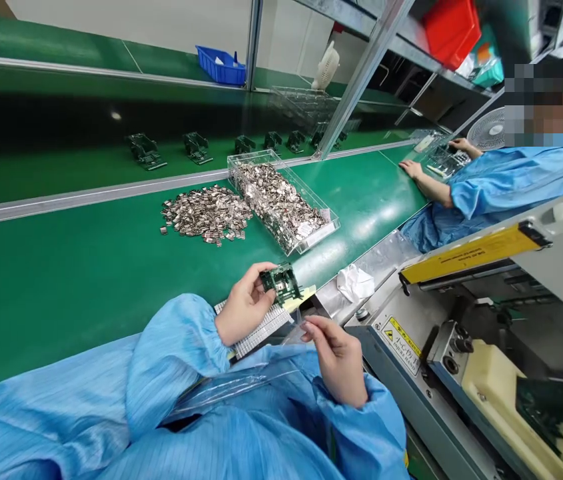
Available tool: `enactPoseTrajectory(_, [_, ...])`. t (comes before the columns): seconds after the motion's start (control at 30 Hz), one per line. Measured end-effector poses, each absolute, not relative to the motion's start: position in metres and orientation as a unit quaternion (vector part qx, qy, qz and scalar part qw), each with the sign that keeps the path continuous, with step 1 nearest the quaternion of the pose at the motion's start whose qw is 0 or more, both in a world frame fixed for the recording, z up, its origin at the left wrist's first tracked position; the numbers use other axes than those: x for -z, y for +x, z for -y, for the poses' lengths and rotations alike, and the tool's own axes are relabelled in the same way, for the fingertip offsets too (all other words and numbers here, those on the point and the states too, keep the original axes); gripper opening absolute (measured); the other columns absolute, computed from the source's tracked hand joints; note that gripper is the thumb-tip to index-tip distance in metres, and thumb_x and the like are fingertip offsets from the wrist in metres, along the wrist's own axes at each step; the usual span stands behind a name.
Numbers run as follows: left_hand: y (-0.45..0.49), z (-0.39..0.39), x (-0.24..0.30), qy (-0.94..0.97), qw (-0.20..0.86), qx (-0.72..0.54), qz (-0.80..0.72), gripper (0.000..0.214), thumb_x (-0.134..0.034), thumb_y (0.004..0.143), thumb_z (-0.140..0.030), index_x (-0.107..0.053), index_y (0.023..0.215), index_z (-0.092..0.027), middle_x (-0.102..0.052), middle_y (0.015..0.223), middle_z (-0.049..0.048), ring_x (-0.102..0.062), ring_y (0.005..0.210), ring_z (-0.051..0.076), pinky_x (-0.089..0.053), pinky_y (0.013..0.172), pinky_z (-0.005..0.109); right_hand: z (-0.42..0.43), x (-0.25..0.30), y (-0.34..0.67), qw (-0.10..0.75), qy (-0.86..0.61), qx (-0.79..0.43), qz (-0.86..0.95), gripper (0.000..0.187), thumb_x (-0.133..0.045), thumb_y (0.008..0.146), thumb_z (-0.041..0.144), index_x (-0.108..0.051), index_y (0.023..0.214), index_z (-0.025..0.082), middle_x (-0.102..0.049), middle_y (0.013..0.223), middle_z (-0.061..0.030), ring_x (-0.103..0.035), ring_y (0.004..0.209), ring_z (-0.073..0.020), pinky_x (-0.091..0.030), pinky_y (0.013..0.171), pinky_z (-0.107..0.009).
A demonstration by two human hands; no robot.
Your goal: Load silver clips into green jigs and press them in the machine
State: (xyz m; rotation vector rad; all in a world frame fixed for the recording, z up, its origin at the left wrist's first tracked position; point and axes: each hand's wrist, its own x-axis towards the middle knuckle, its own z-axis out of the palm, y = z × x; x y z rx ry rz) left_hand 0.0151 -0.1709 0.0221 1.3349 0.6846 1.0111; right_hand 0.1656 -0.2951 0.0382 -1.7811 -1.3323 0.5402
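Note:
My left hand (244,303) grips a small green circuit board assembly (281,282) by its left side, just above the near edge of the green table. My right hand (337,357) pinches the edge of a clear plastic bag (241,383) that trails over my blue sleeves and lap. Under my left hand lies a ribbed white tray (261,330). Farther out on the table is a loose pile of small metal parts (206,212) beside a clear plastic box (281,200) full of the same parts.
Several green assemblies (196,147) ride the dark conveyor behind the table. A sealing machine (486,333) with a yellow bar stands at my right, a crumpled white cloth (355,281) beside it. A co-worker in blue (501,187) works at far right. A blue bin (221,65) sits far back.

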Motion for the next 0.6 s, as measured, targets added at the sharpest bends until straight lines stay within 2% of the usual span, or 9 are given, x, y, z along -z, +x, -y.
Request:
enactPoseTrajectory(0.07, [0.014,0.176,-0.024,0.586,0.62,-0.435,-0.289,0.036,-0.061,0.083,-0.02,-0.05,0.117,-0.018,-0.059,0.087,0.0007,-0.056,0.077,0.011,-0.047,0.07,0.021,0.288,-0.051,0.162,0.477,-0.675,-0.167,0.537,0.013,-0.059,0.091,0.025,-0.07,0.095,0.022,-0.069,0.078,-0.0019,-0.066,0.072,-0.0165,-0.052,0.068,-0.027])
enactPoseTrajectory(0.17, [0.013,0.181,-0.024,0.607,0.606,-0.427,-0.286,0.034,-0.058,0.085,-0.02,-0.049,0.119,-0.019,-0.058,0.088,0.0013,-0.056,0.076,0.012,-0.047,0.068,0.022,0.271,-0.055,0.151,0.527,-0.645,-0.083,0.547,0.009,-0.062,0.088,0.021,-0.071,0.09,0.022,-0.065,0.093,-0.0051,-0.062,0.089,-0.0191,-0.051,0.08,-0.033])
enactPoseTrajectory(0.3, [0.01,0.185,-0.026,0.622,0.603,-0.421,-0.268,0.033,-0.052,0.088,-0.017,-0.047,0.12,-0.019,-0.061,0.095,0.004,-0.06,0.085,0.015,-0.049,0.076,0.025,0.253,-0.049,0.136,0.536,-0.644,-0.05,0.544,0.006,-0.063,0.085,0.021,-0.069,0.084,0.021,-0.059,0.115,-0.0098,-0.058,0.106,-0.0237,-0.048,0.088,-0.04])
enactPoseTrajectory(0.4, [0.008,0.187,-0.028,0.632,0.605,-0.408,-0.26,0.034,-0.051,0.088,-0.016,-0.046,0.121,-0.021,-0.063,0.099,0.0048,-0.062,0.088,0.015,-0.049,0.079,0.026,0.249,-0.047,0.13,0.524,-0.656,-0.047,0.541,0.006,-0.064,0.085,0.021,-0.069,0.082,0.021,-0.057,0.118,-0.0111,-0.056,0.11,-0.0254,-0.047,0.09,-0.042])
enactPoseTrajectory(0.6, [0.005,0.192,-0.026,0.672,0.573,-0.374,-0.284,0.031,-0.052,0.09,-0.022,-0.049,0.121,-0.022,-0.062,0.089,0.0023,-0.054,0.064,0.011,-0.043,0.057,0.022,0.251,-0.049,0.131,0.53,-0.67,-0.122,0.506,0.014,-0.066,0.082,0.027,-0.061,0.071,0.02,-0.057,0.116,-0.0111,-0.055,0.109,-0.0266,-0.044,0.092,-0.043])
